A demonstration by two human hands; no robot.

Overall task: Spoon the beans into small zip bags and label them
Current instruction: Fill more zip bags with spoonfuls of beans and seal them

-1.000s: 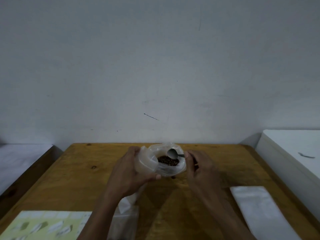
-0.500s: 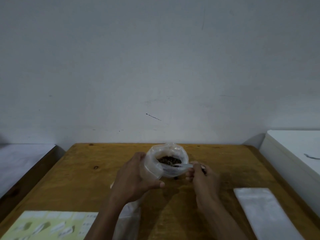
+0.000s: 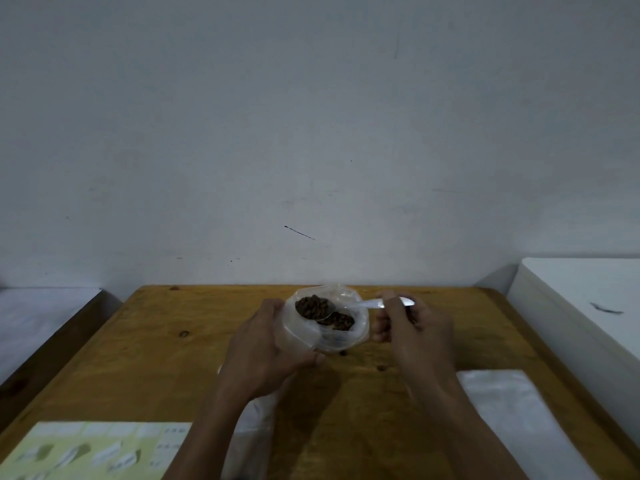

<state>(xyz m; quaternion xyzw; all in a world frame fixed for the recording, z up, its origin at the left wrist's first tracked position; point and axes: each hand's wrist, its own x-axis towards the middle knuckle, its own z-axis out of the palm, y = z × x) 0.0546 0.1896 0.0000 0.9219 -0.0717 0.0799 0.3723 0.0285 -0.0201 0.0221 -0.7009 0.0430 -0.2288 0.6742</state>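
**Spoonful of beans lifted over the open bag**

While the pale grey wall fills the upper part of the view, the brown wooden table spreads below it, with knots showing in its grain. A white flat-topped surface stands just beside the table's right edge, and a dark strip of something lies on it, too small to identify. A pale green printed sheet with rows of white labels lies at the table's near left corner. A flat stack of clear plastic zip bags lies near the right side of the table, partly behind the right forearm. More clear plastic lies under the left forearm.

The left hand is curled around the side of a clear, rounded plastic bag with a wide-open mouth, gripping it upright on the table. Dark brown beans lie inside it. The right hand pinches the handle of a small silver metal spoon, its fingers folded around it. The spoon lies roughly level, with its bowl over the bag's mouth and heaped with more beans. One or two loose beans lie on the table just in front of the bag.
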